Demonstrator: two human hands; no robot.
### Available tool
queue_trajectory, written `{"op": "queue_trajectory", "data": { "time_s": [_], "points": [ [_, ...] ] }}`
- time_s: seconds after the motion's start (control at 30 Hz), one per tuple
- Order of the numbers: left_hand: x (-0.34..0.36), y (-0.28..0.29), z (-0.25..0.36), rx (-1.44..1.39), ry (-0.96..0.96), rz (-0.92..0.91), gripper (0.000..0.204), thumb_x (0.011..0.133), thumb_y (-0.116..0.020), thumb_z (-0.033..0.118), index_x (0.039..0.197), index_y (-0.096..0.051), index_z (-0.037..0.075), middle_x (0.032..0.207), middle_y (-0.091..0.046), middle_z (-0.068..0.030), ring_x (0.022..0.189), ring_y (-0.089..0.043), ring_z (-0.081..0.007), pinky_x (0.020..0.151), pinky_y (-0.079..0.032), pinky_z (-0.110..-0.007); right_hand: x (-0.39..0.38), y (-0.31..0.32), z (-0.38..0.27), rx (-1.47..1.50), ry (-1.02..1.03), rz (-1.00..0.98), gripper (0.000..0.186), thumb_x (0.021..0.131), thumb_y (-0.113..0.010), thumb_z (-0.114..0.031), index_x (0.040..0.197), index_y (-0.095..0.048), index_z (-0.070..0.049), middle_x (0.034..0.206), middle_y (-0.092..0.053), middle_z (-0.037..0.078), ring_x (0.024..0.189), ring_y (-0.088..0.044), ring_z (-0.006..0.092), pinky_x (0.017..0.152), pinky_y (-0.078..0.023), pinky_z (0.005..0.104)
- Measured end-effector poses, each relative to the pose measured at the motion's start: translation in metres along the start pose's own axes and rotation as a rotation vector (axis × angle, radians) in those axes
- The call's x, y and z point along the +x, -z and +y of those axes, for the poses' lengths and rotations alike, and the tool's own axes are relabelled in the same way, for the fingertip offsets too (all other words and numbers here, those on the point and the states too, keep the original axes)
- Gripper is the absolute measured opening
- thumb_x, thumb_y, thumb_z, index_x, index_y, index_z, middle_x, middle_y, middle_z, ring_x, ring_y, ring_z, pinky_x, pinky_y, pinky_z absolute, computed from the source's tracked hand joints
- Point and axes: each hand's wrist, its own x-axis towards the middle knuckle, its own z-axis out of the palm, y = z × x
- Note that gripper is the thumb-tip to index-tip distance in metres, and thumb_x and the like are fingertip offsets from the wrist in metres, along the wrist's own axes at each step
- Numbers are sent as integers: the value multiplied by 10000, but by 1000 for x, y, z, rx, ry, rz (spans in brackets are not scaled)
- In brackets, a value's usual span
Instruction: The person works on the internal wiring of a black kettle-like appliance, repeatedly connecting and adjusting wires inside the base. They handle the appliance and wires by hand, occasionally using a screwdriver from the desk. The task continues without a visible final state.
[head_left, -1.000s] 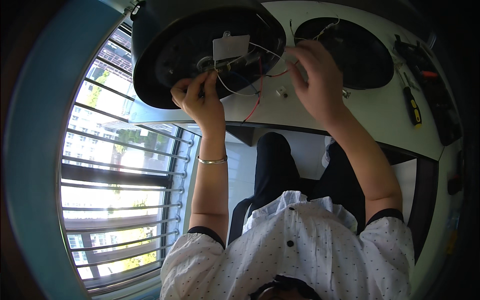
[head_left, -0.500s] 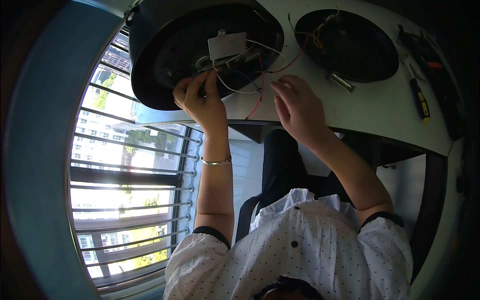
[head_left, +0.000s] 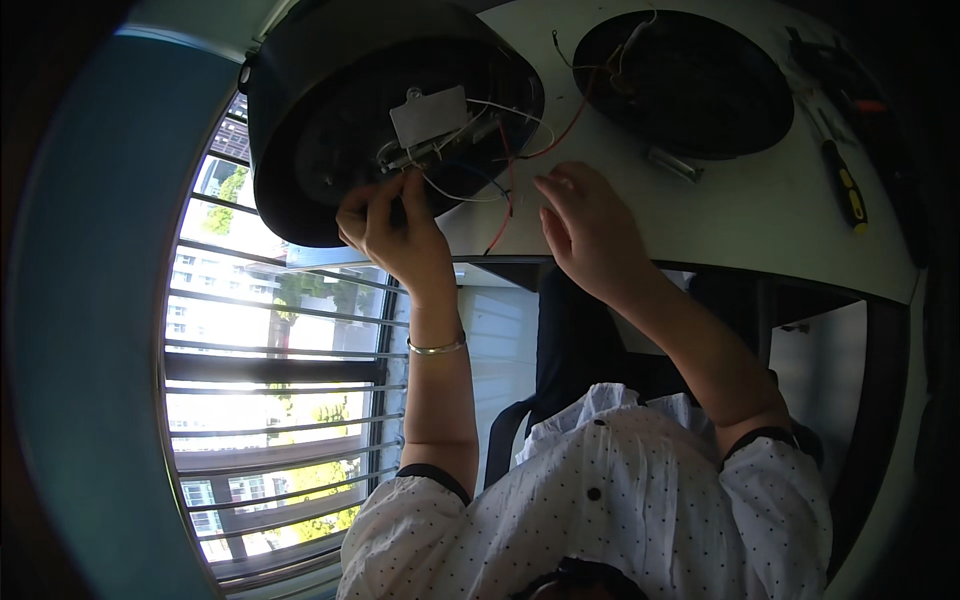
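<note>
My left hand (head_left: 395,225) is pinched at the wiring inside a dark oval appliance (head_left: 310,180) at the upper left. What exactly its fingertips hold is too small to make out, near a white wire (head_left: 455,195). A pale metal plate (head_left: 428,115) lies above my fingers, with blue and red wires (head_left: 510,180) trailing beside it. My right hand (head_left: 585,225) hovers right of those wires, fingers loosely curled and apart, holding nothing visible. A black oval lid (head_left: 685,85) with thin wires lies beyond it, a small metal cylinder (head_left: 675,165) by its lower edge.
The white desk (head_left: 760,220) carries a yellow-and-black screwdriver (head_left: 848,195) and a dark tool case (head_left: 850,90) at the right. A barred window (head_left: 270,400) fills the left side. My legs are beneath the desk edge.
My right hand has come down and leftward from the red wire near the lid. My left hand stays pinched at the wiring. The whole view has shifted slightly.
</note>
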Motion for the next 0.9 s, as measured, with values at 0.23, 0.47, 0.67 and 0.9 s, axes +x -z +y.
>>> {"op": "queue_trajectory", "data": {
  "time_s": [0.23,0.47,0.67,0.9],
  "points": [
    [0,-2,2,-43,-6,-16,120,769,-737,164,827,-708,64,960,-472,-57,900,-372,-196,753,-343,-314,-2,2,3,6,-25,-23,244,784,-627,-48,1012,-576,21,1023,-544,157,939,-577,269,739,-536,327],
    [1,0,7,-51,-4,-24,100,757,-735,137,808,-703,57,961,-493,-52,936,-400,-196,748,-361,-310,-2,2,3,46,-31,-18,239,781,-632,-44,1003,-576,25,1013,-541,157,934,-578,265,742,-537,324],
    [-2,1,11,14,-148,-10,72,732,-732,114,786,-702,77,928,-538,-40,929,-431,-199,782,-356,-310,-3,1,5,60,-20,-13,256,773,-637,-30,1011,-559,17,1015,-534,158,927,-576,277,750,-528,331],
    [-4,1,12,36,-171,-1,53,747,-727,137,777,-695,108,896,-565,5,900,-453,-177,832,-320,-328,-2,1,4,105,-27,-34,268,768,-634,-15,1019,-547,21,1013,-530,159,897,-577,284,734,-522,342]
  ]
}}
